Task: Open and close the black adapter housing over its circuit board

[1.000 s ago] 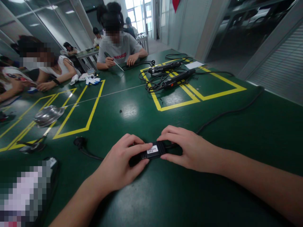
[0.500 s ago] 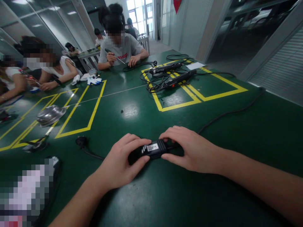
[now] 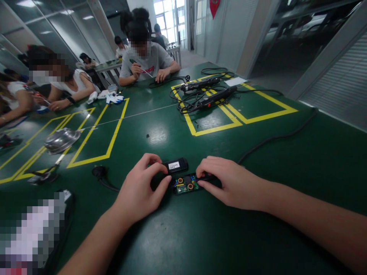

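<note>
Green desk [image 3: 160, 238] | open case [image 3: 183, 193], circuit board [image 3: 185, 184] inside | labelled cover [image 3: 180, 165] just beyond | left hand [image 3: 145, 185] curled at cover's end, grip unclear | right hand [image 3: 231, 182] pinching case's right end

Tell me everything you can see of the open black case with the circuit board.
The open black case is slim and looks like plastic. It lies flat on the green table, open side up, baring a green circuit board with two copper-coloured ring coils and blue and yellow parts. The right hand grips it at its right end. The left hand is at its left end; whether it touches is unclear. The labelled black lid lies just beyond it.
</note>
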Action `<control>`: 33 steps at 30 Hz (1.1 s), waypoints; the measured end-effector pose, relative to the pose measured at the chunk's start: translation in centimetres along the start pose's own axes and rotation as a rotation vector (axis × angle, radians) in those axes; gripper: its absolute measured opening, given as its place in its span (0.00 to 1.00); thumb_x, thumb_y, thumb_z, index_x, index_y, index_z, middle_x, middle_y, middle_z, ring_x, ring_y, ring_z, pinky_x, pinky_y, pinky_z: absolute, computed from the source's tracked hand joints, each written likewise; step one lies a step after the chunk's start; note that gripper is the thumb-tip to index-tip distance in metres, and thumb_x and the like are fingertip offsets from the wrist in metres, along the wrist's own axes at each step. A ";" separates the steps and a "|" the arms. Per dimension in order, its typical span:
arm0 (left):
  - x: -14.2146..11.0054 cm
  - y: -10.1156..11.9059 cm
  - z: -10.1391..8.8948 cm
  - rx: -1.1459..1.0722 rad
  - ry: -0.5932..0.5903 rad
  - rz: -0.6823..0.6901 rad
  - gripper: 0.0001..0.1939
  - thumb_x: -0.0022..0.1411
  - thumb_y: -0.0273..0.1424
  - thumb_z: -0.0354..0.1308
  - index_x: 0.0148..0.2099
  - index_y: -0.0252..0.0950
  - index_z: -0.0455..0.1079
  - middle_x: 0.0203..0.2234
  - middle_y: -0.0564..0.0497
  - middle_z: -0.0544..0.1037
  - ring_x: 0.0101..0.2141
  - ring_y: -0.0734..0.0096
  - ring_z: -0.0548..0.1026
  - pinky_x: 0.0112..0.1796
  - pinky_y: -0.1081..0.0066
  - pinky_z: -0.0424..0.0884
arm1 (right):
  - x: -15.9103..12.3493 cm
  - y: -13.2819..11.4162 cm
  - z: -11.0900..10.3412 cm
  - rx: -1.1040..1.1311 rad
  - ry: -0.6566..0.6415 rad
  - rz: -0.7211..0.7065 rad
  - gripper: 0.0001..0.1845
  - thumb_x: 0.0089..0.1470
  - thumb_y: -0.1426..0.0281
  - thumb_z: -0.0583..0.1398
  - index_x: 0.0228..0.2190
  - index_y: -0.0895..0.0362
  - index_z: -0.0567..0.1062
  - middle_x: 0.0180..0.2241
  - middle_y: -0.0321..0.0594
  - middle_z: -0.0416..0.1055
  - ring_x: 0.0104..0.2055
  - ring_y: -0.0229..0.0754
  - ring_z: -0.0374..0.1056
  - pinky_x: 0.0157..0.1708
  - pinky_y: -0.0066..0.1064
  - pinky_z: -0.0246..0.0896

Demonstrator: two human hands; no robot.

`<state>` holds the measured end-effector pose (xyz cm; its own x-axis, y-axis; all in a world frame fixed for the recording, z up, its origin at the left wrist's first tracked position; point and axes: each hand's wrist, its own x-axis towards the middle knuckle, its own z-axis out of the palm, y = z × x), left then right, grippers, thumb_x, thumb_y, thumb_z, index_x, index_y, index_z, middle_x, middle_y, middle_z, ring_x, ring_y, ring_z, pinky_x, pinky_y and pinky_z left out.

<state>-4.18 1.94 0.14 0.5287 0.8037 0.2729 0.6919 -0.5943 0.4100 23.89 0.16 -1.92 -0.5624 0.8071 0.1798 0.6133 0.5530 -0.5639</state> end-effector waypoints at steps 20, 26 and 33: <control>0.1 0.8 -1.1 -0.171 -0.256 0.073 0.06 0.70 0.25 0.56 0.39 0.38 0.72 0.32 0.53 0.78 0.31 0.70 0.74 0.33 0.70 0.68 | -0.4 0.1 -0.8 0.046 -0.028 -0.029 0.05 0.65 0.77 0.61 0.37 0.56 0.76 0.37 0.39 0.76 0.36 0.42 0.72 0.36 0.33 0.65; 0.1 0.4 -0.6 -0.105 -0.143 0.118 0.07 0.70 0.27 0.58 0.38 0.39 0.77 0.44 0.46 0.80 0.44 0.61 0.79 0.45 0.61 0.78 | -0.1 0.3 -0.9 0.023 -0.013 -0.061 0.06 0.66 0.76 0.62 0.36 0.55 0.76 0.39 0.41 0.77 0.42 0.46 0.71 0.43 0.38 0.68; 0.5 -1.3 1.3 -0.065 -0.018 -0.051 0.15 0.72 0.31 0.62 0.58 0.43 0.80 0.56 0.45 0.82 0.56 0.52 0.78 0.59 0.45 0.76 | -0.1 0.1 -0.4 0.029 0.037 -0.021 0.05 0.64 0.75 0.62 0.40 0.53 0.77 0.39 0.42 0.78 0.42 0.48 0.73 0.43 0.40 0.69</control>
<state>-4.19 3.03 -1.39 0.5027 0.8321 0.2346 0.6853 -0.5489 0.4785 24.25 0.22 -1.66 -0.5538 0.8028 0.2210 0.5850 0.5640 -0.5829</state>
